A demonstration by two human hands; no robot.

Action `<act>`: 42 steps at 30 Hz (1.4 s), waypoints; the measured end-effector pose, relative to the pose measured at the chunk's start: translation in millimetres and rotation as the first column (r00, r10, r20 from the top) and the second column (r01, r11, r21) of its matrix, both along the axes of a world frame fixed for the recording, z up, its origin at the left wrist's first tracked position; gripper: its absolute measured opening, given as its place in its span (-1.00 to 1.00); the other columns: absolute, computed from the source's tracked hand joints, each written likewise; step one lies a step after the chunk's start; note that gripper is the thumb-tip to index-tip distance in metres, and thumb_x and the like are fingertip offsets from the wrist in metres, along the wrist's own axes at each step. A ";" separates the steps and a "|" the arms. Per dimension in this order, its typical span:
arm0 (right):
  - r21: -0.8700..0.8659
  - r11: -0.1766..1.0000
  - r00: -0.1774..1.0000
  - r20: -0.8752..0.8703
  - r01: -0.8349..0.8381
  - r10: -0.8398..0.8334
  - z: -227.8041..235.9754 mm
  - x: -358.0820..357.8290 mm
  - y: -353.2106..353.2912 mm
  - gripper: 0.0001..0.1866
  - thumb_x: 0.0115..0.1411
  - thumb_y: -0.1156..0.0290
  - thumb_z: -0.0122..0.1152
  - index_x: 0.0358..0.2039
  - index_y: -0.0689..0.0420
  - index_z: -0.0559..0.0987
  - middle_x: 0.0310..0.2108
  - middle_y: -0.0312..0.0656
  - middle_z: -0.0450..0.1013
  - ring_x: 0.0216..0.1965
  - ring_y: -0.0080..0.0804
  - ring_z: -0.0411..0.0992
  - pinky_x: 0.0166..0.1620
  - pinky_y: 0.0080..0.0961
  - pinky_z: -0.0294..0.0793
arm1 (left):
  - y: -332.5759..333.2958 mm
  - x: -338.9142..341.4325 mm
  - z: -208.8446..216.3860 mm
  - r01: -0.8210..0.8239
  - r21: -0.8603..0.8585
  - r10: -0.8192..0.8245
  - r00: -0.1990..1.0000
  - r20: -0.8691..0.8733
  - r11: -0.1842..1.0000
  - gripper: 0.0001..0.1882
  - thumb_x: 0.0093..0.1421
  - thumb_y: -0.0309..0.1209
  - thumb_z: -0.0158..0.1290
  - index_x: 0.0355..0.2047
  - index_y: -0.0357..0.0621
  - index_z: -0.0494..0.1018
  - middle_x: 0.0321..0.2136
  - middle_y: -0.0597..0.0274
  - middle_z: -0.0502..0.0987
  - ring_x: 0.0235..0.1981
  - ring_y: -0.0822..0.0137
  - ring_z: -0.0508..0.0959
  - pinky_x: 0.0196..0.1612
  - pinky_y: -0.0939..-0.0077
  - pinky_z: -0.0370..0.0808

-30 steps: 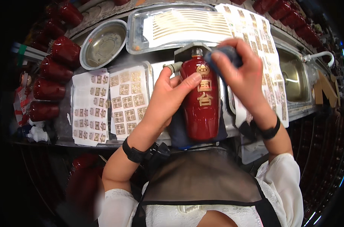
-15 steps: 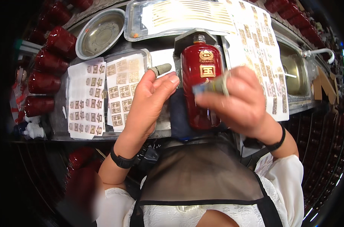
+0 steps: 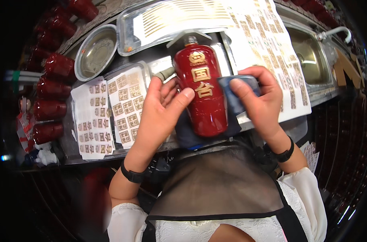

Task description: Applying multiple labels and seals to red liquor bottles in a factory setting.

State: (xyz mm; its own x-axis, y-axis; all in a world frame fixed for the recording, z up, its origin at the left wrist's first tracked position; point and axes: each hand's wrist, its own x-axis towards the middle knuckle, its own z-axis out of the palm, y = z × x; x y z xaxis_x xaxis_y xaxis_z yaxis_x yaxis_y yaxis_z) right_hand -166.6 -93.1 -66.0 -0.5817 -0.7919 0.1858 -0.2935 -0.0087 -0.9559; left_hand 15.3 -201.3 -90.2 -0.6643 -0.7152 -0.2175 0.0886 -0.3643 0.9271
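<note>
The right hand [image 3: 262, 99] has its grip closed around a folded blue cloth [image 3: 228, 94], thumb on top, at the right side of a red bottle [image 3: 209, 115]. The left hand [image 3: 165, 99] grasps nothing, its grip loose and fingers parted; a grey cover [image 3: 165, 74] sits on its index finger. Its thumb is at the bottle's left edge; whether it touches I cannot tell. The bottle lies between the hands, gold lettering up, neck to the far side, its near end over a dark blue cloth [image 3: 183, 135] on the metal tabletop [image 3: 141, 59].

To the left are two sheets of gold labels [image 3: 95, 135], with red vessels [image 3: 50, 88] farther left. A round bowl [image 3: 77, 66] stands far left, beside a tray [image 3: 123, 43] holding a striped sheet [image 3: 183, 18]. Right lie a large label sheet [image 3: 268, 60] and, beyond, a sink [image 3: 312, 66].
</note>
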 end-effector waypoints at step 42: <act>-0.001 1.000 0.992 0.127 0.007 -0.007 -17.7 -1.8 13.7 -0.82 0.23 0.51 0.32 -0.19 0.22 0.52 -0.38 -0.36 0.49 -0.38 -0.75 0.41 -0.32 -0.75 0.41 | -13.5 -3.3 -2.1 0.342 -0.939 0.267 0.902 0.338 0.035 -0.57 0.25 0.12 0.02 0.08 0.44 0.56 0.38 -0.22 0.10 0.30 -0.36 0.19 0.29 -0.34 0.01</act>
State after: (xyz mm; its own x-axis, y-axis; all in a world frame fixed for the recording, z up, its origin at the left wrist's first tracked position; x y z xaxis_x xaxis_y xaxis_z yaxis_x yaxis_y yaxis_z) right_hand -168.4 -79.4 -83.7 -0.6059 -0.7877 0.1110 -0.1701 -0.0080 -0.9854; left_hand 12.0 -214.8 -92.3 -0.7868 -0.4120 0.4597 -0.2880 0.9037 0.3170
